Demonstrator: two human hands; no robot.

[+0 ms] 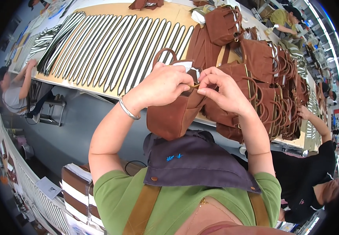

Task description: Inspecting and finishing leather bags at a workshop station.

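A reddish-brown handbag (168,118) hangs tilted in front of my dark apron, its rounded handle (164,51) standing up beyond my left hand. At the bag's top edge a short stretch of gold zipper (194,86) shows between my hands. My left hand (162,84) is closed, thumb and fingers pinching the zipper from the left. From the right, my right hand (221,91) pinches the same zipper edge with thumb and forefinger. White material (185,64) sticks out of the bag's opening behind my fingers. The exact fingertip contact is partly hidden.
Black-and-white strips (114,51) lie in a long row on the table ahead. Finished-looking brown handbags (263,94) crowd the table at right, close to my right arm. A co-worker in black (306,172) reaches toward them; another person (15,92) sits at far left.
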